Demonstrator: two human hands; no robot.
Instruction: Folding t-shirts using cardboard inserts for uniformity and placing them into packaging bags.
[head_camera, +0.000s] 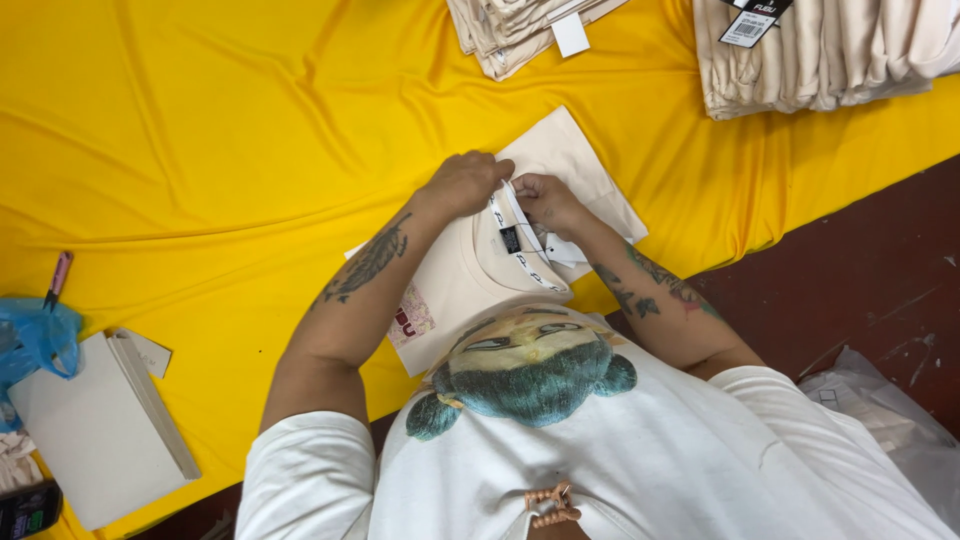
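a folded cream t-shirt (560, 165) was laid flat on the desk (200, 140), which was covered all over by a yellow cloth. both hands were brought together at the shirt's neckline. the left hand (465, 185) was curled narrow, its fingertips pinched down on the collar edge, and the right hand (545, 200) was closed just beside it, touching it, on the striped neck tape (520, 250). a small dark label (510, 240) was seen inside the collar, and a white hang tag (565, 250) was partly tucked under the right wrist, so its full shape couldn't be made out. what exactly was gripped between the fingers was hidden by the knuckles.

the near half of the shirt was cut off from view by the person's own chest, and only a bit of a pinkish print (408, 320) was left showing by the left forearm.

at the far edge, two stacks of folded cream garments (820, 55) were cropped by the frame, with tags hanging off them. off to the left, a pale box-like pack (95, 430) was lying flat, next to a crumpled blue plastic bag (35, 340) and a pink-handled tool (57, 278) too small to identify. a clear plastic bag (880, 410) was seen on the dark floor (850, 280), at the right.
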